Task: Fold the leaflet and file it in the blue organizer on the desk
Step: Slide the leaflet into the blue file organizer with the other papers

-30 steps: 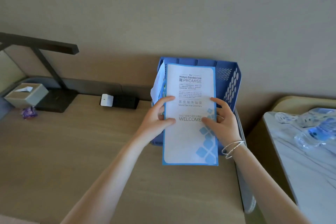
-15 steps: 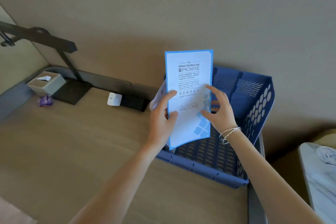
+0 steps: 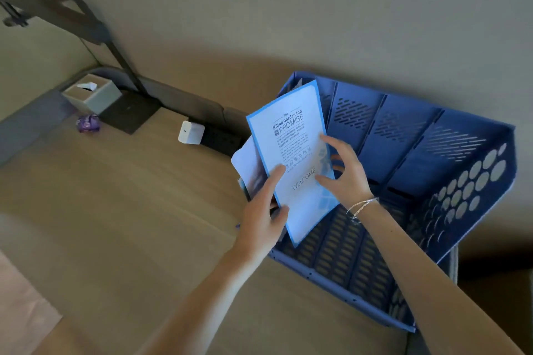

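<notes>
A white leaflet [image 3: 291, 150] with a blue border and printed text stands tilted over the left end of the blue organizer [image 3: 432, 210], its lower corner down inside the tray. My left hand [image 3: 264, 210] grips its left edge, thumb on the front. My right hand [image 3: 344, 174] holds its right edge with fingers spread, a thin bracelet on the wrist. Another pale sheet [image 3: 245, 164] sticks out behind the leaflet on the left. The organizer has several upright slots along its back wall and a perforated floor.
The organizer sits at the right end of a wooden desk [image 3: 129, 225] against a beige wall. A white charger [image 3: 191, 132] on a black power strip, a desk lamp base [image 3: 129, 112], a tissue box [image 3: 92, 96] and a small purple item [image 3: 88, 123] lie at back left.
The view has swung and tilted. The leaflet has dropped lower and leaned left, its bottom corner now inside the organizer. Both hands stayed on its edges.
</notes>
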`<state>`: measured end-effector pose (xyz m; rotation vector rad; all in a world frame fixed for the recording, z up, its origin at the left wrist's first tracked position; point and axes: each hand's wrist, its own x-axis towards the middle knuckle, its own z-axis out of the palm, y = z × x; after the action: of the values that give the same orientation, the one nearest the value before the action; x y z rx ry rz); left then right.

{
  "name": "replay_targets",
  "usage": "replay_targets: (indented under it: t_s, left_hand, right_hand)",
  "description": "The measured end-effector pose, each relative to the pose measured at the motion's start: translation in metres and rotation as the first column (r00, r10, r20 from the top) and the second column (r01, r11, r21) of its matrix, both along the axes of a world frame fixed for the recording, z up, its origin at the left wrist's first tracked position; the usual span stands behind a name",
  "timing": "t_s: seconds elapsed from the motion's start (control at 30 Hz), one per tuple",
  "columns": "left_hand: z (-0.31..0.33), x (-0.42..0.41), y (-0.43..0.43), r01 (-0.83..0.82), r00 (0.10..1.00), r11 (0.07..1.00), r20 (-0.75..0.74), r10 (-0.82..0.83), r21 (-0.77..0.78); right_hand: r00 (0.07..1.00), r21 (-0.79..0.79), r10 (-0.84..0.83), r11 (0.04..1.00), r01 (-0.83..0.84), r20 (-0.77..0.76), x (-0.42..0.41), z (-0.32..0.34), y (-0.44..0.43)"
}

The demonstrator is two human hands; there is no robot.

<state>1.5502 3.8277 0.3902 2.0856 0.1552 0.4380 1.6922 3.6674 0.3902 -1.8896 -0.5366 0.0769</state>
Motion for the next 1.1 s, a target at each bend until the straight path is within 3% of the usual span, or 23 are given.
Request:
replay_targets:
  t_s: [0.17,0.37,0.77,1.1]
  left_hand:
    - [-0.015,-0.002,-0.004,-0.061,0.993,0.995,-0.092,0.068,0.084]
    - [-0.021,0.001,-0.006,-0.151,0.980,0.966,-0.099,0.175,0.208]
    - [-0.035,0.001,-0.012,-0.218,0.966,0.942,-0.085,0.246,0.256]
    - [-0.036,0.004,-0.011,-0.225,0.958,0.955,-0.133,0.253,0.192]
  right_hand:
    - [0.999,0.020,0.032,0.999,-0.032,0.005,0.009,-0.014,0.009]
    - [0.997,0.075,0.067,0.995,-0.069,0.025,0.015,-0.020,0.019]
    - [0.986,0.064,0.131,0.988,-0.138,0.104,0.025,-0.031,0.037]
    - [0.980,0.002,0.157,0.987,-0.158,0.125,0.026,-0.034,0.034]
